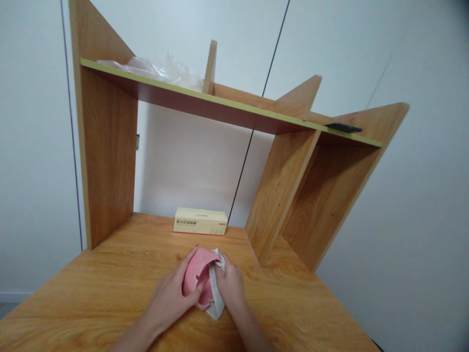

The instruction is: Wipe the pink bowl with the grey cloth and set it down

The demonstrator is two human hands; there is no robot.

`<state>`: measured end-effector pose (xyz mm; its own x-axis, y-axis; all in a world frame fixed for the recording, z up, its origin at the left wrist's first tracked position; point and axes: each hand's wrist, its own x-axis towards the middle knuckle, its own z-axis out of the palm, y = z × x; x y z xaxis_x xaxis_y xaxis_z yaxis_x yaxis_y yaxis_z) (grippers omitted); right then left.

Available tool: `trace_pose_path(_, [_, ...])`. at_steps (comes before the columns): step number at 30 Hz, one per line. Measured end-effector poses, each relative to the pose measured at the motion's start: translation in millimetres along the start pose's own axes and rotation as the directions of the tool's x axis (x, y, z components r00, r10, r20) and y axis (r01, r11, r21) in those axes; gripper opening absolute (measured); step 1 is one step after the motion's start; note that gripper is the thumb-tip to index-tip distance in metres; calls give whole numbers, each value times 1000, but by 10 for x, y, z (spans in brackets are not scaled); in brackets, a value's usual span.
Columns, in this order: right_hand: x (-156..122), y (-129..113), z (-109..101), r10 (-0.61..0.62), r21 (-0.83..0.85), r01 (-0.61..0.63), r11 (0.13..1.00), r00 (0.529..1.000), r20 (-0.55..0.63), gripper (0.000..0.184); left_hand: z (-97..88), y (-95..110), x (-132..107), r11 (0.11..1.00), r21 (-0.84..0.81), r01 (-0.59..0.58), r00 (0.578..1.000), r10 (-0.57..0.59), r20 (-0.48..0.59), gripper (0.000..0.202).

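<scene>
A pink bowl-like piece [198, 268], hollow with an uneven, notched edge, is held above the desk, tilted so its inside faces right. My left hand [174, 296] grips it from the left, the thumb over its lower edge and the fingers around its outside. My right hand [230, 281] is closed on a white wipe [216, 298], pressed to the right side of the piece. Part of the wipe hangs below, and another bit shows between the thumb and the upper rim. The right fingertips are mostly hidden.
Behind my hands, a cream cling film box [200, 222] lies on the wooden desk [91, 293]. A wooden shelf unit [205, 100] rises at the back, with upright dividers. On its top shelf lie a clear plastic bag [157, 68] and a flat black object [343, 128].
</scene>
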<state>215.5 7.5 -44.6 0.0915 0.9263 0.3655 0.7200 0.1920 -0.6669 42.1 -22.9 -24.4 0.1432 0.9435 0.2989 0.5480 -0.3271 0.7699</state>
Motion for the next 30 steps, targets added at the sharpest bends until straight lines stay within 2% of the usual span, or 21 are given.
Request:
trace_pose_path(2, [7,34,48,18,116,-14,993,999,-32,38,46,-25,-5,997,-68,22,999,-24,-27,78])
trace_pose_path(5, [7,50,108,61,262,-38,964,995,-81,40,144,-74,-15,981,-192,-19,999,13,-32,90])
trace_pose_path(8, [-4,28,126,76,288,-57,956,996,-54,41,209,-94,-18,959,-280,-47,999,37,-40,85])
trace_pose_path(10, [-12,-3,97,50,223,-39,974,998,-44,37,201,-88,-10,954,-297,-38,998,19,-66,78])
trace_pose_path(12, [-19,-40,41,14,88,-9,996,998,-63,35,156,-75,4,964,-264,-14,997,-8,-82,74])
trace_pose_path(15, [-31,-84,-50,-67,-144,50,988,991,-113,41,61,-44,16,990,-125,63,994,-74,-82,67])
trace_pose_path(17, [-40,-100,-82,-123,-231,92,969,984,-125,46,9,-15,10,994,-23,103,992,-104,-73,65])
trace_pose_path(20, [-49,-100,-70,-68,-265,44,963,994,-82,52,-30,27,-17,996,45,80,996,-78,-39,64])
trace_pose_path(22, [-53,-83,-39,9,-230,-16,973,999,-33,51,-34,42,-35,997,56,47,999,-46,-22,65])
trace_pose_path(24, [-55,-58,-8,36,-151,-37,988,999,-15,48,-27,42,-46,998,51,29,1000,-28,-14,67])
trace_pose_path(30, [-47,3,66,40,100,-30,995,995,-95,52,88,-23,-29,994,-112,-1,999,-4,-38,92])
